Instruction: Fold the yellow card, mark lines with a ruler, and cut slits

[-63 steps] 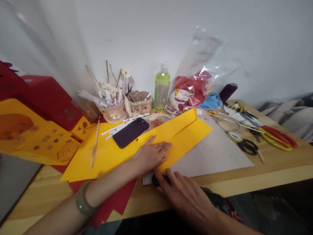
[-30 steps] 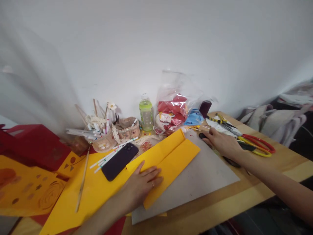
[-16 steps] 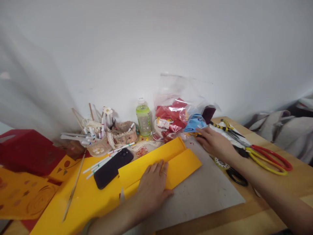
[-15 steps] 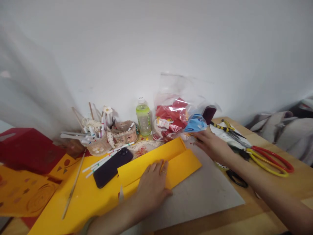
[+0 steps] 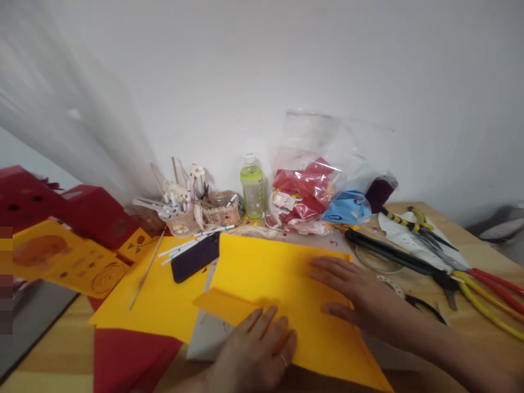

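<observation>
A large sheet of yellow paper [image 5: 282,267] lies in front of me, with a creased flap turned over at its left. At the near edge by that flap is my left hand [image 5: 262,349], its fingers bent over the paper and its thumb hidden. A ring shows on one finger. My right hand [image 5: 347,289] rests on the right part of the sheet, fingers stretched and apart. Under the yellow paper, part of a grey board [image 5: 204,335] shows.
A dark phone [image 5: 192,259] and white pens [image 5: 176,250] lie left on another yellow sheet [image 5: 164,305]. Behind stand a bottle [image 5: 252,188], a bag of red scraps [image 5: 303,188] and a blue packet [image 5: 347,207]. Red-and-yellow-handled scissors [image 5: 487,284] and striped-handled pliers [image 5: 403,219] lie right.
The folded yellow paper is now spread out wider. My right hand has come back from near the blue packet onto the sheet. My left hand has moved to its near edge. The view has shifted.
</observation>
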A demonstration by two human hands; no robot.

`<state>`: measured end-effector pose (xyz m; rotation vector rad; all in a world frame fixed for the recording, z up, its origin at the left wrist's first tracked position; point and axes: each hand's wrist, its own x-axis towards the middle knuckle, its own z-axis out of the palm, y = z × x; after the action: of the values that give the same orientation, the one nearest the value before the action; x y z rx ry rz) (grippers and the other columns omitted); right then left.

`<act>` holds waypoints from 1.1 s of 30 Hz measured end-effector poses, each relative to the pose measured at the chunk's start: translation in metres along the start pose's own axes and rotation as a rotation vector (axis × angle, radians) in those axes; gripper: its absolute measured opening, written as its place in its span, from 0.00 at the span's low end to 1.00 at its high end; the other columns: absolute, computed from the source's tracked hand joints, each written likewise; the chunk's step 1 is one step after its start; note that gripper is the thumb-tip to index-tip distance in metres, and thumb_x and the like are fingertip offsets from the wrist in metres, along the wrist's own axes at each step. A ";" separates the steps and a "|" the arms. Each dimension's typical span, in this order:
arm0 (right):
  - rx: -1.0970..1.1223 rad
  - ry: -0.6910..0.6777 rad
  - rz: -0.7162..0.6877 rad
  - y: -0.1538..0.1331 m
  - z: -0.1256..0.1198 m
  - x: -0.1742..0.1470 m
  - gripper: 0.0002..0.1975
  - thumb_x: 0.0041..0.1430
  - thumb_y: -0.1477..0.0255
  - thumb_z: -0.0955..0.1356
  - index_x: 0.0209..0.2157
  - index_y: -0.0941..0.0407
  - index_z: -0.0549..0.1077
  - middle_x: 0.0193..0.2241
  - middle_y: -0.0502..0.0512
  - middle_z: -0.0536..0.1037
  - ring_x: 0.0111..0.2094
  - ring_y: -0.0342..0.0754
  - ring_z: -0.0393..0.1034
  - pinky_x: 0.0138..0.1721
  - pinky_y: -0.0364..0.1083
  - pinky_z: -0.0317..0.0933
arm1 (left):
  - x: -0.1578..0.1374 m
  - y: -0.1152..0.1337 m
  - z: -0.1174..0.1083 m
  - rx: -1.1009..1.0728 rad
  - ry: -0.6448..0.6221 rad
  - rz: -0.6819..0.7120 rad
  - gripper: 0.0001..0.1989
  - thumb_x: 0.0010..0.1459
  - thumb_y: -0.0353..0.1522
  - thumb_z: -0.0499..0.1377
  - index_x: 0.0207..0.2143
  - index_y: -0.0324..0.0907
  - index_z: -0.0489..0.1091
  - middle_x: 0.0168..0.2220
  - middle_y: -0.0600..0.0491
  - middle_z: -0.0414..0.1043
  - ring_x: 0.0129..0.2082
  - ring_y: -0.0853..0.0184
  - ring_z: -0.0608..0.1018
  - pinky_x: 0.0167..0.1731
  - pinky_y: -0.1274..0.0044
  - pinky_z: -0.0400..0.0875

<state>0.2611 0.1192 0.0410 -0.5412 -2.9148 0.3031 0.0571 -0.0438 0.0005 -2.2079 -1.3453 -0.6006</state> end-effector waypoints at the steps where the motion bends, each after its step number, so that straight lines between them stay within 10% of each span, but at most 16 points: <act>1: -0.019 -0.040 -0.003 0.003 0.008 -0.001 0.29 0.57 0.57 0.64 0.57 0.56 0.63 0.58 0.62 0.62 0.59 0.60 0.53 0.54 0.62 0.55 | -0.007 0.002 0.000 0.026 -0.038 0.008 0.07 0.60 0.32 0.53 0.40 0.45 0.68 0.38 0.54 0.74 0.42 0.63 0.75 0.42 0.73 0.65; 7: -0.099 -0.102 -0.004 0.019 0.039 -0.011 0.38 0.55 0.50 0.61 0.61 0.57 0.55 0.61 0.64 0.54 0.61 0.61 0.46 0.54 0.63 0.53 | -0.038 0.008 0.000 0.058 -0.441 0.014 0.27 0.60 0.49 0.48 0.57 0.46 0.57 0.57 0.47 0.62 0.52 0.56 0.68 0.46 0.66 0.64; 17: -0.352 0.206 -0.009 0.005 -0.012 0.053 0.21 0.58 0.71 0.64 0.52 0.65 0.66 0.47 0.67 0.73 0.45 0.58 0.70 0.43 0.56 0.65 | -0.028 0.001 -0.004 -0.046 -0.441 0.000 0.18 0.64 0.37 0.48 0.55 0.43 0.60 0.56 0.52 0.64 0.54 0.61 0.67 0.52 0.66 0.62; 21: -0.383 0.198 -0.187 -0.028 0.005 0.046 0.15 0.54 0.82 0.60 0.36 0.57 0.74 0.40 0.58 0.79 0.37 0.49 0.74 0.37 0.46 0.68 | -0.030 0.001 -0.001 -0.093 -0.447 -0.048 0.20 0.64 0.39 0.48 0.56 0.44 0.58 0.57 0.52 0.62 0.56 0.59 0.65 0.51 0.64 0.62; 28: -0.645 0.311 -0.336 -0.052 0.068 0.016 0.24 0.47 0.87 0.56 0.43 0.64 0.72 0.45 0.62 0.76 0.43 0.56 0.72 0.33 0.49 0.71 | -0.031 0.001 -0.002 -0.116 -0.491 -0.054 0.21 0.65 0.39 0.45 0.58 0.44 0.55 0.59 0.53 0.60 0.58 0.61 0.62 0.53 0.66 0.61; 33: -0.526 0.279 -0.443 -0.030 0.035 0.030 0.23 0.53 0.86 0.55 0.46 0.61 0.70 0.40 0.59 0.79 0.40 0.49 0.74 0.35 0.44 0.70 | -0.024 0.000 -0.014 -0.021 -0.393 -0.010 0.17 0.66 0.35 0.44 0.54 0.43 0.61 0.55 0.53 0.66 0.53 0.62 0.68 0.49 0.70 0.65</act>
<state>0.2165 0.0977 0.0179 0.0214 -2.7160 -0.5596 0.0453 -0.0684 -0.0024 -2.4232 -1.5422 -0.1857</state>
